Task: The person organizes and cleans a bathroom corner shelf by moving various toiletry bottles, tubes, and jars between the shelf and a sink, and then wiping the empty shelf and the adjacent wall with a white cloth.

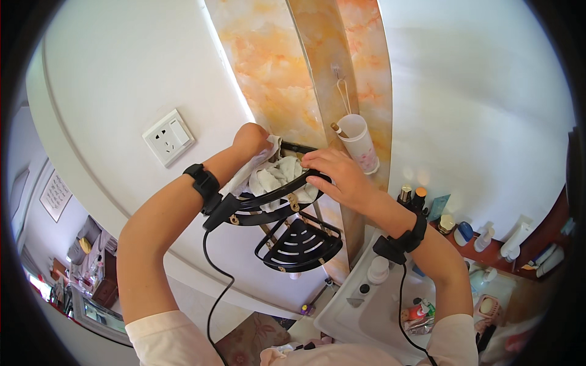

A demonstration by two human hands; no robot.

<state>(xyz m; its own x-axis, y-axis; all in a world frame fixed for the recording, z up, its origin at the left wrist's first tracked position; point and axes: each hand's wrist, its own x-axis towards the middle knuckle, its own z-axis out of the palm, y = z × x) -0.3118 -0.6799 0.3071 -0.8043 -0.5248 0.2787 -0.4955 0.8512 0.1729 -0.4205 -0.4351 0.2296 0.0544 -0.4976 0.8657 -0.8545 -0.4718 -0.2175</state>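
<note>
Cloth (282, 175), off-white and crumpled, sits in the upper tier of a black corner rack (278, 194) at the head view's centre; one flap runs 1 to 7 o'clock (the bunched part shows no clear axis); left hand (250, 140), at 11 o'clock, clenches it; right hand (339, 174), at 3, grips the rack's rim.

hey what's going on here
A person's left hand holds a whitish cloth, which lies bunched in the upper tier of a black corner shelf. The right hand is on that tier's rim. A white cup sits to the right, against the marbled column.
</note>
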